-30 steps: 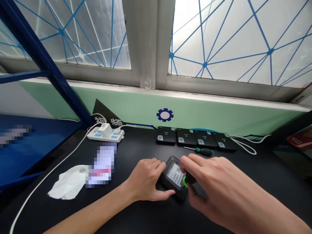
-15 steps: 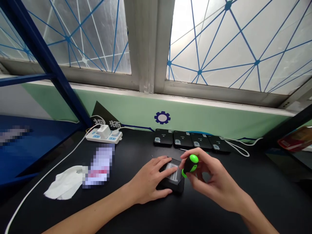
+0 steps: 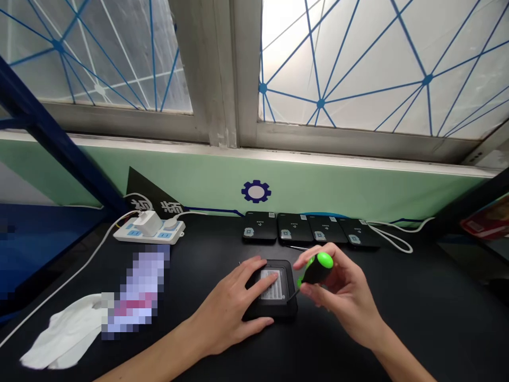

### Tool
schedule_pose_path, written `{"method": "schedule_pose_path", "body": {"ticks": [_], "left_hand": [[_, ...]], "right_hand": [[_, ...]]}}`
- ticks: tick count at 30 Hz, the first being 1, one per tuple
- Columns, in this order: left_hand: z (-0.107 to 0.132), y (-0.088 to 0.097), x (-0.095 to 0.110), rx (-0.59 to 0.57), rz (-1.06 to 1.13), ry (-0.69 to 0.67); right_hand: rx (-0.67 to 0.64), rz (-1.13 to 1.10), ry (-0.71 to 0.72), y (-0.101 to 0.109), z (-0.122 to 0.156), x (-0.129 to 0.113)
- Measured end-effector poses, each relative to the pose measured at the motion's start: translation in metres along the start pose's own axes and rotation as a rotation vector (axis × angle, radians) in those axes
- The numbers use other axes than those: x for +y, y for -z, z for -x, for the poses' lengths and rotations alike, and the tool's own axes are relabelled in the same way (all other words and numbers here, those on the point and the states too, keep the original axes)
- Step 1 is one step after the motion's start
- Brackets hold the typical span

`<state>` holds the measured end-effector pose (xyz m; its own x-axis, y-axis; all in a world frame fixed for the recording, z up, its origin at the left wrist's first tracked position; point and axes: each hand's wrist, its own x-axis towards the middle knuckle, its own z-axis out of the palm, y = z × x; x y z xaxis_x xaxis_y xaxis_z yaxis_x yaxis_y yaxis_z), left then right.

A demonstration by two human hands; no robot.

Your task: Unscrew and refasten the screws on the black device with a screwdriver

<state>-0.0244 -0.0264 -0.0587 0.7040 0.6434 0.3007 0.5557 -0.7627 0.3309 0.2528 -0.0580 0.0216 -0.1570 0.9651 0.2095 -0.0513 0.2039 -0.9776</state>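
Observation:
A small black rectangular device (image 3: 291, 270) lies on the black table, with a pale printed label set into its upper face. My left hand (image 3: 242, 297) spans the device and steadies it, index finger on the label, thumb along the near edge, other fingers at the far edge. In my right hand (image 3: 345, 297) is a screwdriver (image 3: 317, 269) with a black and bright green handle, tilted. Its thin shaft points down left and its tip meets or nearly meets the lower right corner of the label area.
Several black devices (image 3: 259, 227) lie in a row by the wall, a thin metal tool (image 3: 296, 248) before them. White cable (image 3: 393, 240) lies right. Left are a power strip (image 3: 127, 232) with plugs, a white cloth or tissue (image 3: 66, 331) and a blurred-out item (image 3: 139, 289).
The screwdriver has tilted further, its handle leaning right, and its shaft now shows against the device's corner. My left hand still rests on the device. The whole view has shifted.

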Motion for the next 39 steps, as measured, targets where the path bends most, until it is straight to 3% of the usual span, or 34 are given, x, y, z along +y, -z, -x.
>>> {"method": "schedule_pose_path", "body": {"ticks": [5, 14, 23, 32, 39], "left_hand": [[-0.001, 0.004, -0.002, -0.048, 0.013, -0.018], [-0.004, 0.010, -0.002, -0.063, 0.068, -0.052], [-0.006, 0.011, -0.002, -0.051, 0.064, -0.060], [-0.007, 0.010, -0.003, -0.057, 0.069, -0.057], [-0.006, 0.009, -0.002, -0.077, 0.067, -0.045]], "right_hand": [[-0.084, -0.020, -0.092, 0.008, 0.005, -0.002], [-0.017, -0.106, -0.010, 0.000, 0.010, 0.001], [-0.133, -0.059, 0.000, 0.002, 0.012, -0.004], [-0.018, -0.061, 0.044, 0.003, 0.012, -0.001], [-0.145, -0.022, -0.058, 0.010, 0.013, -0.009]]}}
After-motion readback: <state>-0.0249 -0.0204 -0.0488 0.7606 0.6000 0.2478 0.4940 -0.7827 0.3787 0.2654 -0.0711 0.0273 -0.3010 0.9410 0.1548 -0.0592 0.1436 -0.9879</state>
